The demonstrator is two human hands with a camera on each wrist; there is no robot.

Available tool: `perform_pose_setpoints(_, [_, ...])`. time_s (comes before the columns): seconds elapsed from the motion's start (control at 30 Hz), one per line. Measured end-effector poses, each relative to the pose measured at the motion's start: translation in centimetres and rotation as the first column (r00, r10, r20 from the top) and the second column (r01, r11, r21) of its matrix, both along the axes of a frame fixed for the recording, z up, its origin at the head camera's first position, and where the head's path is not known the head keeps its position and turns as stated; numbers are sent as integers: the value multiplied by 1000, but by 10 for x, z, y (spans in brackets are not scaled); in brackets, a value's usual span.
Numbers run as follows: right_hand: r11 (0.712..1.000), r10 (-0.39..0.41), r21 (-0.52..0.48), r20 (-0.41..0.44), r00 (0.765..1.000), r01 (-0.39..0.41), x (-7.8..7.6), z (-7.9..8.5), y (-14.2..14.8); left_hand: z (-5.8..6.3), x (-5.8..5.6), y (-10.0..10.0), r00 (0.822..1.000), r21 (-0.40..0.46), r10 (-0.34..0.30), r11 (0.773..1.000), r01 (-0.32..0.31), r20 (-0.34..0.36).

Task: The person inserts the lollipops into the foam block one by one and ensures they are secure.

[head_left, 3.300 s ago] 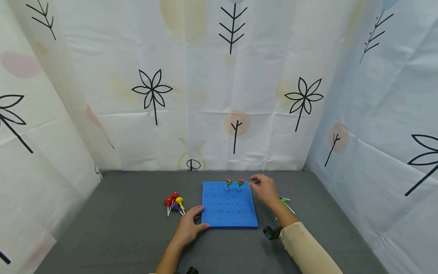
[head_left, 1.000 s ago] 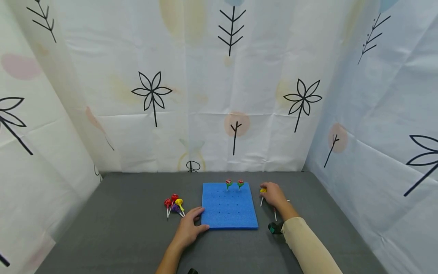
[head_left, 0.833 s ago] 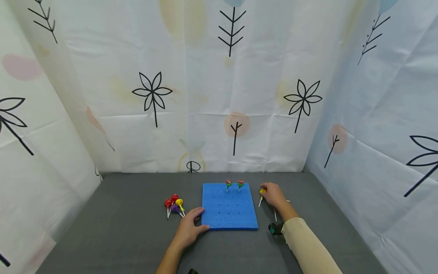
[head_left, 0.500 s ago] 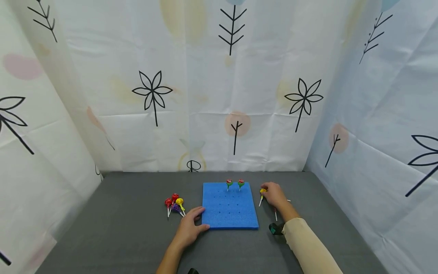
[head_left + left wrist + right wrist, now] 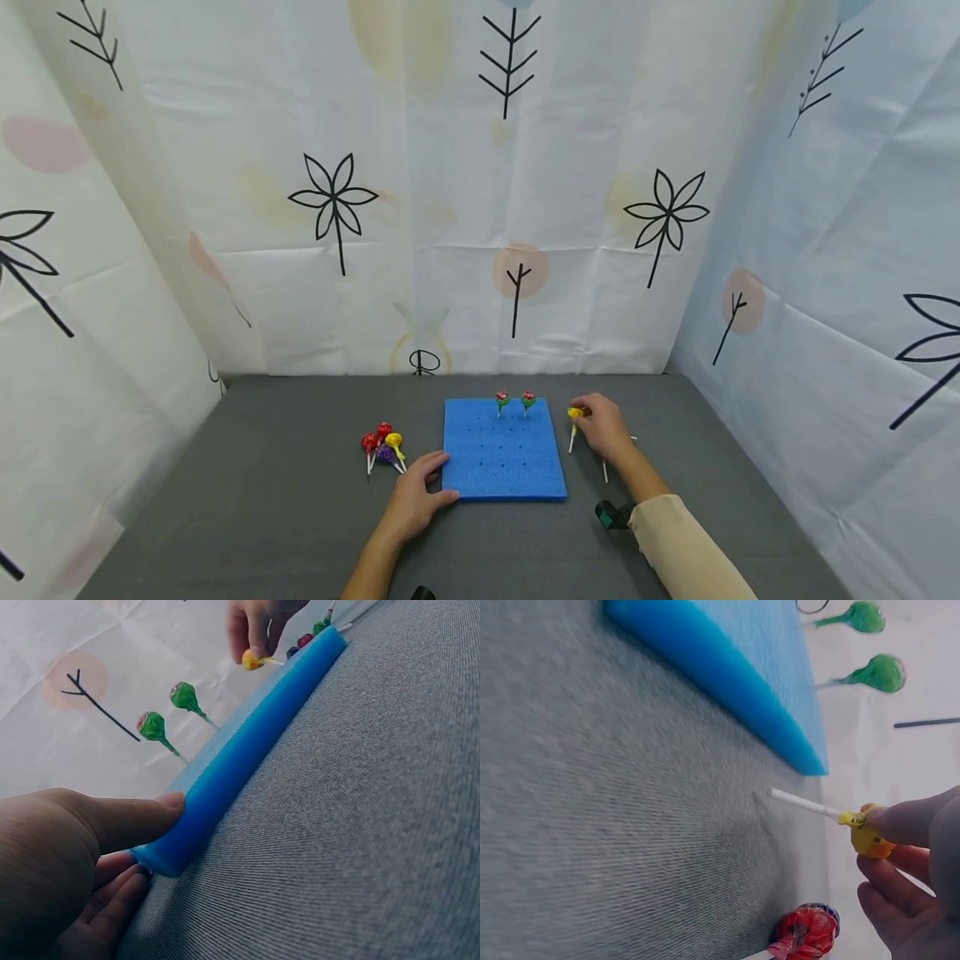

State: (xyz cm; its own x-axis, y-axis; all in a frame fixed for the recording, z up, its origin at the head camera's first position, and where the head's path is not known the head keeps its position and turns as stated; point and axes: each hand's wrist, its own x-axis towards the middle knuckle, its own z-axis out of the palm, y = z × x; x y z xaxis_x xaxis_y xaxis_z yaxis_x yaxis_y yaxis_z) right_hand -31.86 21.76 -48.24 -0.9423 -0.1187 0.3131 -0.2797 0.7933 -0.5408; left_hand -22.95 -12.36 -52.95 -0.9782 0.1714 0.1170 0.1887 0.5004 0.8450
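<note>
My right hand (image 5: 604, 425) pinches a yellow lollipop (image 5: 574, 412) by its wrapped head between thumb and fingers, just right of the blue foam board (image 5: 504, 483). In the right wrist view the lollipop's white stick (image 5: 802, 802) points toward the board, apart from it. My left hand (image 5: 412, 498) grips the board's front left corner, thumb on the front edge and fingers at the left side. Two green-and-red lollipops (image 5: 502, 399) stand upright along the back of the board. Small holes dot the rest of its top.
Left of the board lies a cluster of red, yellow and purple lollipops (image 5: 384, 450). More lollipops lie right of it, partly hidden by the right forearm; a red one (image 5: 806, 932) shows in the right wrist view. A patterned cloth (image 5: 465, 208) hangs behind the grey table (image 5: 300, 500).
My right hand has moved from beside the standing lollipops to the right and taken the yellow lollipop, lately raising it slightly. The left hand and board stay put.
</note>
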Motion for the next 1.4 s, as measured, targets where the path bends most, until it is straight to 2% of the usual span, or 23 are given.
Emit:
perform_pose_setpoints(0.2, [995,-9,-100,-38,999,5,13,3,-3,1,0,1,1000,3,-6,1000,6,-15])
perform_pose_setpoints(0.5, [986,-28,-166,-74,997,16,25,6,-10,1,0,0,999,-19,-6,1000,5,-35])
perform_pose_setpoints(0.87, [966,-27,-260,-105,994,-1,35,14,-32,1,-1,-1,1000,-22,5,1000,-5,12])
perform_pose_setpoints(1.13, [951,29,-297,-198,980,-88,35,13,-45,0,1,2,1000,-27,6,1000,-6,0])
perform_pose_setpoints(1.4, [924,81,-352,-207,975,-152,36,12,-60,-1,3,3,1000,-14,10,1000,-10,2])
